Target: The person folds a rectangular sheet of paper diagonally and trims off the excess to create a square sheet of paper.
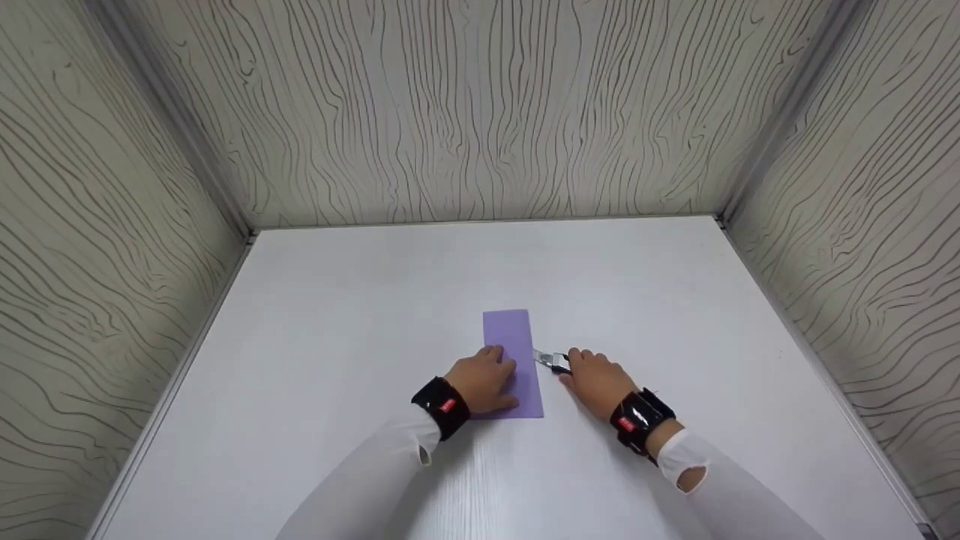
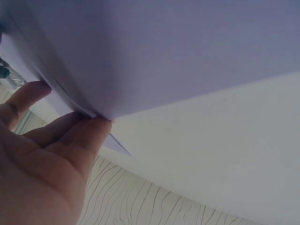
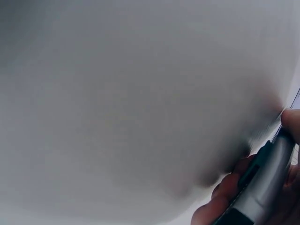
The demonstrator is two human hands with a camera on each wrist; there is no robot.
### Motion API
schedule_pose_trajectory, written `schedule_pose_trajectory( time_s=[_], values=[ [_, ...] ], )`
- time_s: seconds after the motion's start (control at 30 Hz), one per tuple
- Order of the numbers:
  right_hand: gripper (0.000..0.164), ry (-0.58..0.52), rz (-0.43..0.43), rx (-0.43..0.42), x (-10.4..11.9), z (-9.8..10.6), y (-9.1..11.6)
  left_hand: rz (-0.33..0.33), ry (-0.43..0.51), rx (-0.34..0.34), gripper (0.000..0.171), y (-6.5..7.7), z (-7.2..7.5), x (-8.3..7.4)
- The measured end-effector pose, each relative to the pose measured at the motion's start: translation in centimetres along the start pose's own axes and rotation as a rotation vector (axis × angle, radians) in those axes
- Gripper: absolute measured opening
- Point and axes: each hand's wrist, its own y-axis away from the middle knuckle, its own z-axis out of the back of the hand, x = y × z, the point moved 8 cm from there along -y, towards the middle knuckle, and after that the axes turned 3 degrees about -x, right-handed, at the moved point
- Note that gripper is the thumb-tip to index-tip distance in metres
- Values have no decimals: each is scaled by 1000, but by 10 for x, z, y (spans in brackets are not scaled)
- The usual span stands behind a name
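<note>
A folded purple sheet of paper (image 1: 516,330) lies lengthwise on the white table. My left hand (image 1: 481,381) rests on its left part with fingers extended and pressing down. In the left wrist view, the fingertips lie right at the edge of a paper layer (image 2: 187,47). My right hand (image 1: 600,384) grips a utility knife (image 1: 553,361), its blade pointing left, tip right at the paper's right edge. The knife's grey handle (image 3: 267,187) shows between thumb and fingers in the right wrist view.
The white tabletop (image 1: 360,300) spreads around the paper. Wood-grain panels (image 1: 480,112) stand behind it and on both sides. Both wrists wear black bands (image 1: 442,407), with white sleeves (image 1: 375,472) below them.
</note>
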Motion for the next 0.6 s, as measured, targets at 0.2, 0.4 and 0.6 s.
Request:
schedule_pose_trajectory(
  time_s=[0.2, 0.4, 0.6],
  values=[
    [33, -1, -23, 14, -1, -1, -2, 0, -5, 1, 58, 0, 1, 0],
    [32, -21, -20, 28, 3, 3, -3, 0, -6, 2, 58, 2, 3, -1],
    [32, -24, -29, 26, 2, 5, -3, -2, -8, 4, 58, 1, 2, -1]
  ],
)
